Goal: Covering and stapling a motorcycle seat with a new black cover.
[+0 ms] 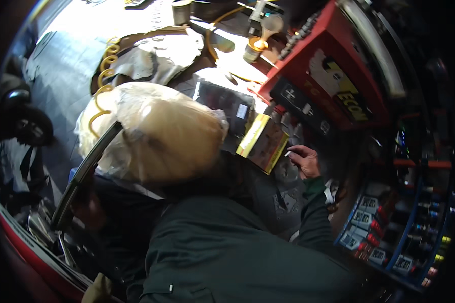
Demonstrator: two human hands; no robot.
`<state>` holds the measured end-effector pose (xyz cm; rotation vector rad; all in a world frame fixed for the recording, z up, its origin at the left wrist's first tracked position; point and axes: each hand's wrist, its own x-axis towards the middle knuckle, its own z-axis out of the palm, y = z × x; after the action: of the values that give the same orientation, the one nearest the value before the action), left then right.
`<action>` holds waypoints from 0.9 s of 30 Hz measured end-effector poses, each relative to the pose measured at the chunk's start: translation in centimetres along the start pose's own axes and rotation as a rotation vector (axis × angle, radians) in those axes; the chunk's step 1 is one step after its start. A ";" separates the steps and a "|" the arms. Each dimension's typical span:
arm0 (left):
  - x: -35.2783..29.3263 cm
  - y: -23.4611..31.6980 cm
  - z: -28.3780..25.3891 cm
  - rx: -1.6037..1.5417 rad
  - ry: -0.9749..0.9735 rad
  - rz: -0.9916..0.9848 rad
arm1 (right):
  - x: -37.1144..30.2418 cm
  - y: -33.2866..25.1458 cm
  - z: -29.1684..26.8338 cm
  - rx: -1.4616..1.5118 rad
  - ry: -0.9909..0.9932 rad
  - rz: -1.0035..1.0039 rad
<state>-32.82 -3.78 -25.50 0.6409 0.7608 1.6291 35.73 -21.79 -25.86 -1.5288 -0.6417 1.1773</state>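
Observation:
My right hand (pixel 305 162) is at the right of the middle, its fingers pinched on a short white stick (pixel 288 153). Just left of it lies a yellow and red cardboard box (pixel 263 144). My left hand (pixel 89 209) seems to be the dim shape in deep shadow at the lower left; its fingers cannot be made out. Beside that shape a long dark bar (pixel 86 177) slants up toward a big beige bundle in clear plastic (pixel 156 134). Whether the hand touches the bar is hidden.
A yellow coiled hose (pixel 106 73) runs past the bundle. Beyond the yellow box lie a black case (pixel 222 103) and a large red toolbox (pixel 333 65). A tin with a brush (pixel 255 49) stands farther back. Blue shelving (pixel 409 227) holds small boxes at right.

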 end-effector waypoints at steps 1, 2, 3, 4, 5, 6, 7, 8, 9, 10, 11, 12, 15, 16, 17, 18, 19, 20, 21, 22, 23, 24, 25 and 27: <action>-0.3 -0.7 -2.1 0.092 -0.041 0.061 | 0.8 -3.8 3.3 -0.078 -0.119 -0.102; -1.0 -1.7 2.5 -0.430 -0.057 -0.049 | 1.4 -7.5 6.6 -0.201 -0.239 -0.228; -0.8 -3.0 4.1 -0.512 -0.158 0.028 | 1.4 -10.6 9.9 -0.276 -0.371 -0.393; -0.5 -3.9 6.2 -0.512 -0.189 0.099 | 1.8 -13.5 13.6 -0.335 -0.505 -0.567; -0.2 -4.7 7.4 -0.549 -0.181 0.112 | 1.4 -17.0 18.1 -0.398 -0.654 -0.753; -0.1 -5.5 7.3 -0.510 -0.151 0.156 | 0.4 -19.8 22.6 -0.459 -0.799 -0.946; 0.0 -5.5 7.1 -0.497 -0.154 0.194 | -0.5 -21.4 27.1 -0.466 -0.882 -1.030; -0.2 -5.7 7.3 -0.495 -0.165 0.211 | -1.7 -22.3 31.2 -0.483 -0.945 -1.110; -1.3 -6.0 7.3 -0.522 -0.115 0.279 | -2.4 -22.6 35.2 -0.475 -1.050 -1.189; -1.5 -5.8 7.6 -0.466 -0.092 0.311 | -2.8 -22.8 39.1 -0.462 -1.140 -1.271; -1.3 -5.5 8.4 -0.418 -0.086 0.324 | -3.0 -22.8 42.4 -0.484 -1.207 -1.353; -1.3 -5.3 8.5 -0.362 -0.067 0.342 | -2.8 -22.3 45.4 -0.491 -1.285 -1.431; -2.3 -4.5 8.7 0.071 -0.007 0.458 | -2.9 -21.3 52.1 -0.472 -1.489 -1.491; -2.4 -4.4 8.4 0.307 0.014 0.475 | -2.9 -20.9 53.1 -0.488 -1.528 -1.502; -1.9 -5.0 7.6 0.288 0.037 0.497 | -2.7 -20.6 53.9 -0.537 -1.547 -1.537; -1.6 -6.5 6.5 0.334 -0.006 0.455 | -2.6 -20.3 54.5 -0.575 -1.570 -1.566; -1.4 -7.8 5.7 0.380 -0.055 0.405 | -2.4 -20.0 55.0 -0.615 -1.585 -1.591; -1.2 -9.0 4.9 0.426 -0.107 0.352 | -2.4 -19.8 55.5 -0.621 -1.611 -1.588; -1.1 -9.0 5.0 0.416 -0.096 0.355 | -2.2 -19.6 55.9 -0.627 -1.602 -1.607; -1.0 -9.0 5.4 0.391 -0.031 0.321 | -2.0 -19.5 56.1 -0.632 -1.591 -1.624; -0.9 -8.6 6.2 0.365 0.028 0.286 | -1.8 -19.5 56.3 -0.638 -1.574 -1.643; -0.8 -8.2 6.9 0.340 0.086 0.250 | -1.7 -19.6 56.4 -0.646 -1.580 -1.639; -0.9 -7.7 7.7 0.334 0.088 0.248 | -1.7 -19.8 56.7 -0.680 -1.599 -1.654; -1.6 -5.1 9.5 0.149 0.124 0.334 | -1.8 -20.1 57.3 -0.739 -1.645 -1.680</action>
<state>-22.12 -3.47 -23.31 0.8119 0.9086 1.9429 -13.70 6.19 -4.18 0.3502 -2.8016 0.4383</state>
